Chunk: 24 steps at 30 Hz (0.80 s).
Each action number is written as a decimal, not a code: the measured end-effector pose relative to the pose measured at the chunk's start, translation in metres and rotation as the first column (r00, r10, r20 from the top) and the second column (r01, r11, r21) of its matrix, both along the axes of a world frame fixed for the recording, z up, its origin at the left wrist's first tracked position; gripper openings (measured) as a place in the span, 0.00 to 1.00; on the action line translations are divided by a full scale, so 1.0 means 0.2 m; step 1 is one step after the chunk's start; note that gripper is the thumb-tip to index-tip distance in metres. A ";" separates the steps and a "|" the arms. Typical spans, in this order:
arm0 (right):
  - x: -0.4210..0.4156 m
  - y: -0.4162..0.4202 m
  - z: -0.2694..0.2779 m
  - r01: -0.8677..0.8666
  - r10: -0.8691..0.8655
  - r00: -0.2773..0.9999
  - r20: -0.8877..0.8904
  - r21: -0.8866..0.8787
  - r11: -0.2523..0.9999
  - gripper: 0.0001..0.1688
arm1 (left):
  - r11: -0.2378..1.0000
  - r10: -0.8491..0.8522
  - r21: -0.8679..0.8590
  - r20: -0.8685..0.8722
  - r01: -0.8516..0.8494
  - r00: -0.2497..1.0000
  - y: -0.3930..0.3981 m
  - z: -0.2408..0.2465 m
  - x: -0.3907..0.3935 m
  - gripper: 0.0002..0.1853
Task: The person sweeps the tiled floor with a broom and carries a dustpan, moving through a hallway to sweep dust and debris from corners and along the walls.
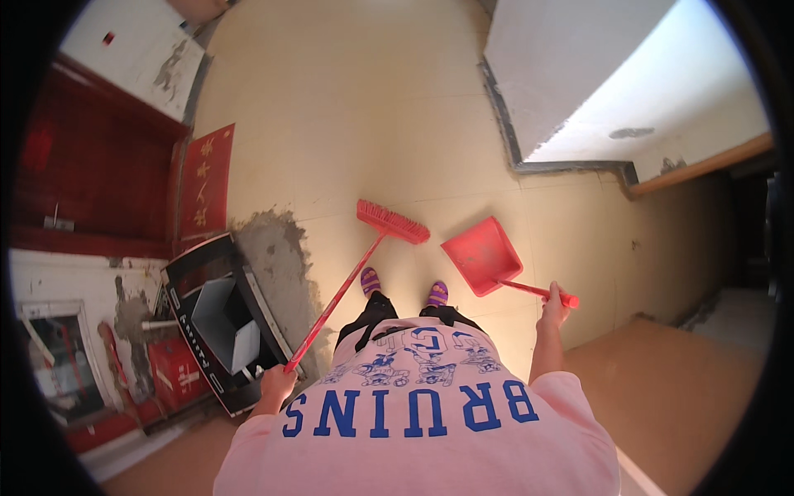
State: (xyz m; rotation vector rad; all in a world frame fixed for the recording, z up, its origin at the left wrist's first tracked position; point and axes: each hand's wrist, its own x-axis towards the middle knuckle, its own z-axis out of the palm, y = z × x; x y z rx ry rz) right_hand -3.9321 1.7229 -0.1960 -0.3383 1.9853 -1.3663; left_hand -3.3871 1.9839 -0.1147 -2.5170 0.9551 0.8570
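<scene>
My left hand [277, 385] is closed around the handle of a red push-style broom [393, 223], whose bristled head is turned sideways just ahead of my feet. A red plastic dustpan [485, 254] is to the right of the broom head, with a gap between them. Its short handle reaches back to my right hand [554, 306], which grips it near the end. The pan shows greyish marks on its inner face; whether it touches the floor I cannot tell. Both feet, in purple sandals, stand on the beige tiled floor [397, 136].
At left, a large black open box [205, 366] holds grey panels, beside a red box [177, 372]. A red mat [206, 180] lies by a dark red door [99, 155]. Rough grey cement [273, 260] borders the tiles. A white wall corner [527, 149] juts in at upper right.
</scene>
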 end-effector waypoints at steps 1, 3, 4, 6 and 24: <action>-0.01 0.03 -0.01 0.019 -0.019 1.000 0.010 -0.006 1.000 0.12 | 0.999 -0.023 -0.036 0.002 0.023 1.000 -0.10 0.03 -0.04 0.17; -0.02 0.10 -0.04 0.054 -0.053 0.998 0.034 -0.019 0.998 0.12 | 0.996 -0.064 -0.061 -0.051 0.061 0.997 -0.29 -0.08 -0.02 0.18; -0.05 0.12 -0.08 0.098 -0.095 0.994 0.045 -0.063 0.993 0.12 | 0.993 -0.092 -0.086 -0.054 0.087 0.994 -0.42 -0.12 -0.05 0.17; -0.04 0.20 -0.05 0.125 -0.122 0.991 0.061 -0.048 0.991 0.12 | 0.986 -0.124 -0.125 -0.086 0.112 0.989 -0.69 -0.21 -0.13 0.18; -0.16 0.85 -0.05 0.369 -0.372 0.926 -0.067 -0.060 0.928 0.10 | 0.908 -0.414 -0.189 -0.261 0.374 0.872 -1.38 -0.65 -0.68 0.19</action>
